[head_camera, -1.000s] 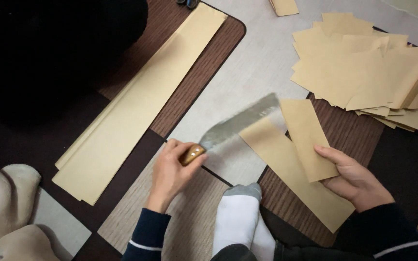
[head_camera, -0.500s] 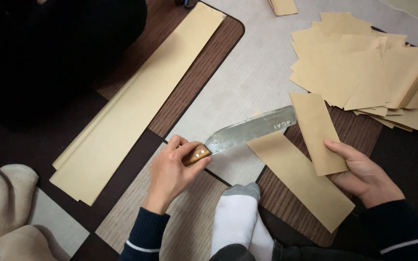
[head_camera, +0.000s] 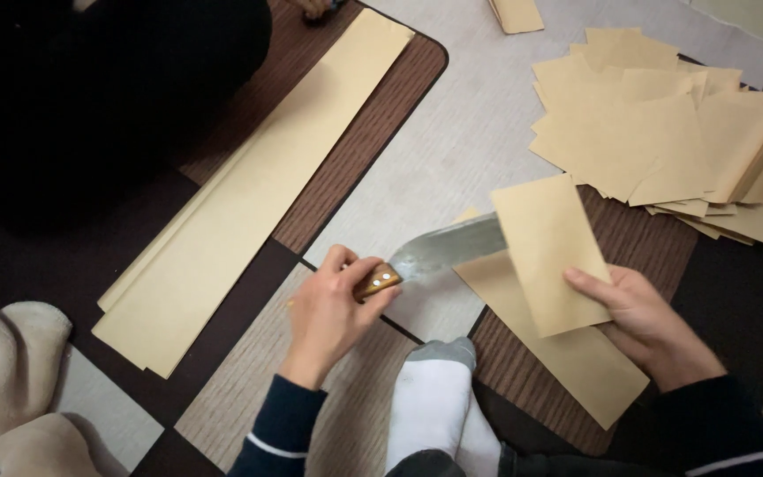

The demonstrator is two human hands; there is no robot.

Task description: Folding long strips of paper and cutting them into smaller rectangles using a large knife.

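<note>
My left hand (head_camera: pixel 333 309) grips the wooden handle of a large knife (head_camera: pixel 443 250) whose wide blade points right, its tip hidden under tan paper. My right hand (head_camera: pixel 642 322) holds a cut tan paper rectangle (head_camera: pixel 545 252), lifted above a longer tan paper strip (head_camera: pixel 567 353) lying on the patterned rug. My white-socked foot (head_camera: pixel 434 397) rests between the two hands, near the strip's lower edge.
A heap of cut tan paper pieces (head_camera: pixel 673 146) lies at the upper right. A long stack of uncut tan strips (head_camera: pixel 249 194) runs diagonally at the left. A dark-clothed person (head_camera: pixel 99 88) sits at the upper left; beige socked feet (head_camera: pixel 6 389) show at the lower left.
The knife blade has swung flatter and slid further under the paper. My right hand has lifted the cut rectangle up off the long strip.
</note>
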